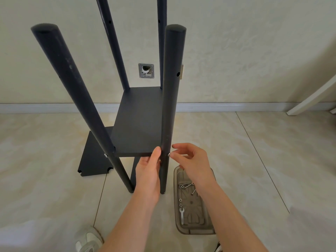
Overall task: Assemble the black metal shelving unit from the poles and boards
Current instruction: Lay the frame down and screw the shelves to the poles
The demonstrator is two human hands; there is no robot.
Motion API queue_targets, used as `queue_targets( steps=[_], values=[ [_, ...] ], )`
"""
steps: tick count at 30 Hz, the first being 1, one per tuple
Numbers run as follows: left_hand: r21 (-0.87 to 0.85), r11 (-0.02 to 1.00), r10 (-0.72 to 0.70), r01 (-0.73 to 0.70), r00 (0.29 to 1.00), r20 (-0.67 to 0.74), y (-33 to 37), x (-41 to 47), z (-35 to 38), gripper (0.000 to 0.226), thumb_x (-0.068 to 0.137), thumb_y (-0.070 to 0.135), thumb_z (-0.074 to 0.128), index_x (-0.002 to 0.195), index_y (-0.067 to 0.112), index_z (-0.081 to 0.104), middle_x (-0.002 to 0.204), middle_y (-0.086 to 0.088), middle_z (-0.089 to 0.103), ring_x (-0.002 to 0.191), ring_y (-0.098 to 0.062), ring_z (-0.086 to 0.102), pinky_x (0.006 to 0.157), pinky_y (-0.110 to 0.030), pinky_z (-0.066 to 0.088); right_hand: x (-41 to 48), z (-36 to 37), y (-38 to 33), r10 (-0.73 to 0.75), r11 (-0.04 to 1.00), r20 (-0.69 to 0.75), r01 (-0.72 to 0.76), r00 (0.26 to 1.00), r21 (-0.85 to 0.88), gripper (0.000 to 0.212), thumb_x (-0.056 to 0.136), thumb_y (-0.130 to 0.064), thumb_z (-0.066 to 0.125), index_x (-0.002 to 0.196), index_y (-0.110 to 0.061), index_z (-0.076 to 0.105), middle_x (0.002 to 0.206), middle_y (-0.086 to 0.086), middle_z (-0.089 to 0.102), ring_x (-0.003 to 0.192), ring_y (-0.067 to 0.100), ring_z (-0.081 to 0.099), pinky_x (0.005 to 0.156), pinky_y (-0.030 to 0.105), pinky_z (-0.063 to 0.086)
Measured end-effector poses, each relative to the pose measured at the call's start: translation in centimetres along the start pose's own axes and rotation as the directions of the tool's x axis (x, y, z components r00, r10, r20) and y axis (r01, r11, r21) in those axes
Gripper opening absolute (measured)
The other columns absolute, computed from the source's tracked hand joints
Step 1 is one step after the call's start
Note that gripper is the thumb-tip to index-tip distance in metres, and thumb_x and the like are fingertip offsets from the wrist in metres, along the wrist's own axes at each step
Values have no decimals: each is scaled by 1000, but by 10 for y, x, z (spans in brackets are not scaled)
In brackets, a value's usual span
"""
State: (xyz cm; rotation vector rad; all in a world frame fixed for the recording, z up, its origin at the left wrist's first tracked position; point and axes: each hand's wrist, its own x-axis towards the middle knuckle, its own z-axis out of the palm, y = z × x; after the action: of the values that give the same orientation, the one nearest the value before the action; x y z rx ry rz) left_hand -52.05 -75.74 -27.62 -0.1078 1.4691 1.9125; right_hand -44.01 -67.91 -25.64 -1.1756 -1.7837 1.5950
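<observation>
Two hands meet at the near right pole (169,106). The left hand (148,170) wraps around it just below the mounted board (138,124), thumb at the board's front edge. The right hand (190,160) pinches a silver bolt (169,154) against the pole's side. The near left pole (76,91) and the far poles (112,42) also stand at the board's corners. A spare board (92,157) lies on the floor, and a grey tray (200,220) holds a wrench (181,215).
</observation>
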Motion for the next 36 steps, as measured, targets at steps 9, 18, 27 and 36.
queue_targets(
  steps=[9, 18, 27, 36],
  values=[
    [517, 839, 222, -167, 974, -46, 15, -16, -7, 23, 99, 43, 56, 80, 32, 66, 80, 15, 71, 77, -4, 66, 66, -21, 42, 4, -4, -5, -72, 997, 143, 67, 987, 44, 38, 88, -9, 71, 123, -25, 68, 115, -6, 71, 111, 11, 64, 103, 42, 50],
    [806, -293, 524, -514, 619, 585, 34, -6, -18, 70, 78, 41, 82, 138, 17, 56, 142, -3, 57, 139, -29, 43, 117, -47, 27, 11, -6, 5, 21, 994, 185, -41, 982, 100, 25, 87, -18, 74, 111, -23, 72, 99, -12, 75, 97, 7, 69, 91, 31, 57],
    [728, -309, 453, -612, 578, 679, 30, 20, -22, 50, 91, 49, 62, 131, 18, 65, 137, -4, 63, 141, -28, 44, 115, -50, 32, 10, -13, 5, 96, 968, 225, -143, 970, 204, 16, 91, -13, 69, 106, -15, 74, 110, 3, 72, 107, 16, 66, 97, 37, 54],
    [706, -314, 535, -635, 496, 684, 23, 22, -25, 44, 84, 36, 78, 122, 15, 68, 134, -6, 64, 135, -31, 50, 109, -55, 40, 30, -33, 102, 376, 926, 100, -379, 921, 9, 15, 92, -12, 66, 105, -15, 70, 102, 6, 73, 95, 15, 69, 87, 28, 56]
  ],
)
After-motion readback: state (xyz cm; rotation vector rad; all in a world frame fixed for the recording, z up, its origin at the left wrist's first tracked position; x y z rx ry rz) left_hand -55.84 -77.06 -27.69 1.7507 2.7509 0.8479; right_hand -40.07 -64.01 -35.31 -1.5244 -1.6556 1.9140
